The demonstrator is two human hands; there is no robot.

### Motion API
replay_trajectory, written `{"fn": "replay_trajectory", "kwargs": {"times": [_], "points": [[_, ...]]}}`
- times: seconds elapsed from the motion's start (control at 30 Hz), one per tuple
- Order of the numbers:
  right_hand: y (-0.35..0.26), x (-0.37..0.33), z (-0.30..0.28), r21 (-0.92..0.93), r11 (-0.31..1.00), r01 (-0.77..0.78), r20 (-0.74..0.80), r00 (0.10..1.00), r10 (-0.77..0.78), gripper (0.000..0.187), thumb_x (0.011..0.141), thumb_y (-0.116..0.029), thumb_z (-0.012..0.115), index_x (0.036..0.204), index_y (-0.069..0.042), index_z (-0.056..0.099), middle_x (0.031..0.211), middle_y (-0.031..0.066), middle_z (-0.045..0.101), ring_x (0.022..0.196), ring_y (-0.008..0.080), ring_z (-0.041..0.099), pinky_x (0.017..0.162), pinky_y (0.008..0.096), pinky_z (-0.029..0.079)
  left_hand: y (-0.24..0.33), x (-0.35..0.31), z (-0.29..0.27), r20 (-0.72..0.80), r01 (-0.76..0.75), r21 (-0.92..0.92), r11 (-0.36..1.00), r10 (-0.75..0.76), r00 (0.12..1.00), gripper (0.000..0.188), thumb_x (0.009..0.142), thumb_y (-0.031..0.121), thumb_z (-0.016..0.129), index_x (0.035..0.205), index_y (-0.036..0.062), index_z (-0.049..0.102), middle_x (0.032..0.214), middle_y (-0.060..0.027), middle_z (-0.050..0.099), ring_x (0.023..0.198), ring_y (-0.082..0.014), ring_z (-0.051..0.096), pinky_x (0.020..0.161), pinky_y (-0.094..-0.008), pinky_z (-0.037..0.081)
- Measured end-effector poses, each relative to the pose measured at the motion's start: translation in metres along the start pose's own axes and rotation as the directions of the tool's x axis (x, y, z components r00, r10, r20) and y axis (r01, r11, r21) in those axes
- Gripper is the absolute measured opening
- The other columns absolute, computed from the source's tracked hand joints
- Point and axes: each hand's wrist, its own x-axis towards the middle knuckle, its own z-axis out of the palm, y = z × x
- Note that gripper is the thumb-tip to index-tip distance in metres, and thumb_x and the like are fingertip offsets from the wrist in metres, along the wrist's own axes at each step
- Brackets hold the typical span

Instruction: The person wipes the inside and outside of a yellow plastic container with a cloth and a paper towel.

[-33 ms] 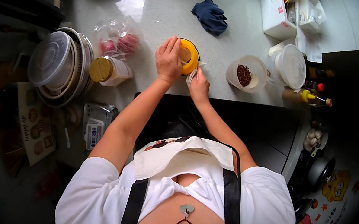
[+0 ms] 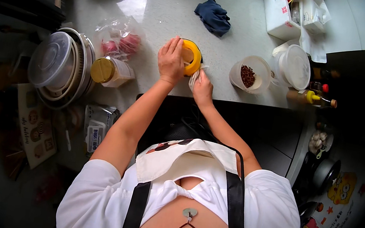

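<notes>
At the counter's front edge, my left hand (image 2: 171,59) grips the left side of a round container with a thick yellow rim (image 2: 196,56). Its fingers point away from me along the outer side. My right hand (image 2: 202,88) pinches a whitish cloth (image 2: 192,80), thin and crumpled, against the near right side of that rim. The container's lower body is mostly hidden, and I cannot tell what is inside. Right of my hands stands a translucent tub (image 2: 264,79) with dark reddish-brown bits (image 2: 247,76) in the bottom.
A crumpled dark blue cloth (image 2: 213,16) lies farther back. To the left are a clear bag with pink things (image 2: 129,43), a gold-lidded jar (image 2: 103,71) and stacked bowls (image 2: 49,64). On the right stand a white box (image 2: 280,27), a lidded tub (image 2: 295,67) and bottles (image 2: 314,97).
</notes>
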Motion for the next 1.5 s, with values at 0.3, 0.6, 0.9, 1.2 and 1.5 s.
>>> {"fn": "replay_trajectory", "kwargs": {"times": [0.3,0.6,0.9,1.2,1.5], "points": [[-0.027,0.072,-0.020,0.063,0.983,0.170,-0.032,0.985,-0.168,0.027,0.081,-0.013,0.048,0.104,-0.006,0.060,0.093,0.0168,0.062,0.081,0.0329,0.061,0.071,0.0371,0.048,-0.004,-0.001,0.002,-0.011,-0.003,0.048,0.999,0.004,1.000,0.040,0.073,0.008,0.050,0.113,0.0033,0.053,0.121,-0.0102,0.051,0.112,-0.0257,0.046,0.093,-0.0384,0.033],[-0.040,0.115,0.007,-0.346,0.937,0.053,0.213,0.977,0.024,0.022,0.084,-0.026,0.049,0.090,-0.010,0.063,0.084,0.0134,0.063,0.080,0.0346,0.058,0.069,0.0400,0.046,0.000,-0.001,0.002,-0.018,0.048,0.063,0.997,-0.047,0.999,0.040,0.075,0.008,0.049,0.114,0.0049,0.053,0.121,-0.0085,0.052,0.113,-0.0249,0.045,0.093,-0.0376,0.033],[0.022,0.068,-0.001,-0.281,0.951,0.131,0.158,0.983,-0.089,0.020,0.084,-0.016,0.047,0.102,-0.007,0.048,0.094,0.0203,0.057,0.089,0.0381,0.054,0.071,0.0418,0.045,0.003,-0.004,0.002,-0.019,0.097,0.019,0.995,-0.097,0.995,0.041,0.074,0.007,0.047,0.114,0.0037,0.053,0.122,-0.0100,0.050,0.115,-0.0265,0.044,0.096,-0.0392,0.030],[0.007,0.055,-0.040,-0.114,0.992,0.048,0.059,0.997,-0.041,0.018,0.079,-0.010,0.054,0.095,-0.004,0.056,0.094,0.0165,0.058,0.087,0.0342,0.055,0.075,0.0395,0.045,0.013,-0.002,0.008,0.079,0.353,-0.055,0.934,-0.349,0.934,0.048,0.077,0.006,0.045,0.125,0.0016,0.041,0.133,-0.0134,0.037,0.123,-0.0285,0.033,0.103,-0.0407,0.020],[0.012,0.089,-0.023,0.057,0.998,0.003,-0.102,0.995,0.003,0.026,0.080,-0.016,0.054,0.102,-0.004,0.057,0.100,0.0161,0.057,0.095,0.0309,0.054,0.083,0.0368,0.042,-0.006,-0.017,-0.016,0.118,0.183,-0.307,0.934,-0.154,0.981,0.046,0.081,0.012,0.051,0.125,0.0076,0.042,0.140,-0.0140,0.026,0.131,-0.0311,0.018,0.106,-0.0401,0.013]]}}
